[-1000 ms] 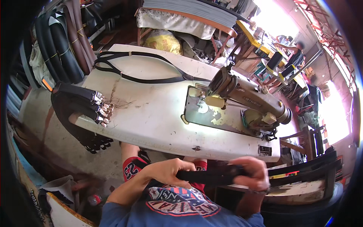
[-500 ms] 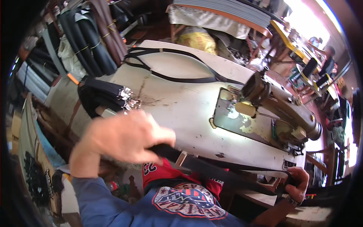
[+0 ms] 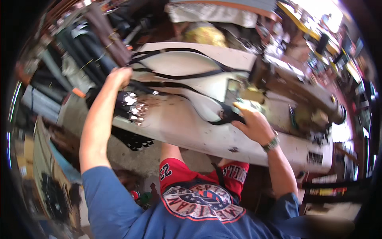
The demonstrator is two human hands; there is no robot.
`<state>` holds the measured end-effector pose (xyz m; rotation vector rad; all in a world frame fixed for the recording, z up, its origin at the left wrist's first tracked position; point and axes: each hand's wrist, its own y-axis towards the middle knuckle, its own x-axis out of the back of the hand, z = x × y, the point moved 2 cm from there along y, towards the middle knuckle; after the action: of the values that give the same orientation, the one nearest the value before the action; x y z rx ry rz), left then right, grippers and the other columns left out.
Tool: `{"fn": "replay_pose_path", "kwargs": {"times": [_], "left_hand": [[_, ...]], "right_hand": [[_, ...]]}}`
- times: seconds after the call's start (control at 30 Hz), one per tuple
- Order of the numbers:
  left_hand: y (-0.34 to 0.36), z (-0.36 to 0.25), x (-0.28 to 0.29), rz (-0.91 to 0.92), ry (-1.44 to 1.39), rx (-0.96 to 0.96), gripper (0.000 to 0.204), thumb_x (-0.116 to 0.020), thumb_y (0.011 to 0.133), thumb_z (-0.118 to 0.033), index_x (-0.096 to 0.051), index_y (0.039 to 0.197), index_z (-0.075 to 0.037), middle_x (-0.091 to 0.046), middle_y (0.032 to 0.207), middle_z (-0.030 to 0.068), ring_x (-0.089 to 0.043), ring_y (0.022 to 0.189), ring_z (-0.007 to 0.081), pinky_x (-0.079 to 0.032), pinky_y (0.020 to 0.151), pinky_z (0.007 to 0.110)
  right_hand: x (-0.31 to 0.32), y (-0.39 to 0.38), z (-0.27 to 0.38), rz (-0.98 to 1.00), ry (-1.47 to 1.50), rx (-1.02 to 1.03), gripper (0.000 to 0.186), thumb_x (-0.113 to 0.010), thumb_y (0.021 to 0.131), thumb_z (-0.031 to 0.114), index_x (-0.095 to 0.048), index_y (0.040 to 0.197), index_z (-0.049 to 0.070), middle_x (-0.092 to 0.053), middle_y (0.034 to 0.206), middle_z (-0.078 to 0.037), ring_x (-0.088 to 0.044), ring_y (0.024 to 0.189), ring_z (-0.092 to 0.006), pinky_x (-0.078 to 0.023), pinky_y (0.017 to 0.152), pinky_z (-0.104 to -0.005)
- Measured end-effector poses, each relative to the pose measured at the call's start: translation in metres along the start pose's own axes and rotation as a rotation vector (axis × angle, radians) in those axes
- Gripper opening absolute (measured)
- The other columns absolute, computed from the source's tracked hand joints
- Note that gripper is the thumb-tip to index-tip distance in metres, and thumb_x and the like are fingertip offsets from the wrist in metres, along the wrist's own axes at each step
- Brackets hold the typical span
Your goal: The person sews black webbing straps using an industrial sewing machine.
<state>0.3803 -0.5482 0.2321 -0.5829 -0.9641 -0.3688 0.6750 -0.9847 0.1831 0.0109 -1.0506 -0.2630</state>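
Note:
A long black strap (image 3: 184, 87), made of two narrow bands, stretches over the white tabletop (image 3: 171, 127). My left hand (image 3: 121, 76) is closed around its far-left end, at the table's left edge. Toward the middle of the table, my right hand (image 3: 254, 123) grips the strap's other end, where the bands come together. Behind it lies a second black strap loop (image 3: 187, 75), which neither hand is seen holding. A bundle of black straps with shiny metal ends (image 3: 133, 107) rests below my left hand.
A brown sewing machine (image 3: 298, 89) stands on the table's right side, just past my right hand. Rolls of dark sheet material (image 3: 79, 51) lean at the back left. A yellow sack (image 3: 205, 35) sits beyond the far edge.
Both hands have moved up and away from my lap to above the tabletop. The strap that hung near my lap now lies stretched across the table, in front of the other loop.

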Motion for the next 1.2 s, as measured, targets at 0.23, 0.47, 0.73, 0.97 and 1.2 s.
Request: {"fn": "replay_pose_path", "kwargs": {"times": [0.23,0.47,0.73,0.97,1.2], "left_hand": [[-0.070,-0.125,0.071,-0.365,-0.315,-0.600,0.053,-0.081,0.080,-0.014,-0.067,0.129,-0.004,-0.066,0.134,0.0169,-0.061,0.126,0.0330,-0.043,0.113,0.041],[-0.123,-0.308,0.040,-0.618,-0.710,-0.925,0.049,-0.080,0.083,-0.031,-0.068,0.124,-0.007,-0.067,0.127,0.0163,-0.059,0.125,0.0367,-0.041,0.114,0.047],[-0.092,-0.318,0.061,-0.601,-0.683,-0.778,0.047,-0.083,0.078,-0.037,-0.072,0.110,-0.004,-0.069,0.105,0.0172,-0.061,0.106,0.0345,-0.047,0.098,0.045],[-0.053,-0.329,0.063,-0.512,-0.784,-0.805,0.050,-0.084,0.075,-0.041,-0.068,0.101,-0.002,-0.065,0.110,0.0189,-0.056,0.116,0.0360,-0.044,0.104,0.045],[-0.066,-0.337,0.054,-0.568,-0.887,-0.822,0.042,-0.080,0.077,-0.017,-0.065,0.113,-0.001,-0.060,0.117,0.0154,-0.052,0.117,0.0362,-0.044,0.104,0.045]], "right_hand": [[-0.015,-0.010,-0.028,-0.148,0.066,0.098,0.042,-0.073,0.087,0.025,-0.068,0.123,0.004,-0.071,0.105,-0.021,-0.068,0.100,-0.0388,-0.054,0.088,-0.0454],[-0.014,-0.009,-0.025,-0.124,0.052,-0.006,0.038,-0.072,0.089,0.025,-0.071,0.121,0.006,-0.069,0.114,-0.020,-0.066,0.106,-0.0362,-0.053,0.092,-0.0436],[0.015,-0.005,-0.069,-0.194,-0.082,0.135,0.029,-0.070,0.092,0.023,-0.074,0.117,0.009,-0.069,0.111,-0.015,-0.063,0.108,-0.0357,-0.050,0.098,-0.0448],[0.000,0.013,-0.091,-0.305,-0.070,0.163,0.028,-0.074,0.089,0.028,-0.072,0.099,0.001,-0.068,0.112,-0.019,-0.062,0.105,-0.0392,-0.049,0.096,-0.0480],[-0.006,-0.004,-0.094,-0.275,-0.158,0.186,0.030,-0.080,0.076,0.019,-0.068,0.089,-0.004,-0.061,0.109,-0.022,-0.056,0.106,-0.0412,-0.048,0.093,-0.0496]]}}
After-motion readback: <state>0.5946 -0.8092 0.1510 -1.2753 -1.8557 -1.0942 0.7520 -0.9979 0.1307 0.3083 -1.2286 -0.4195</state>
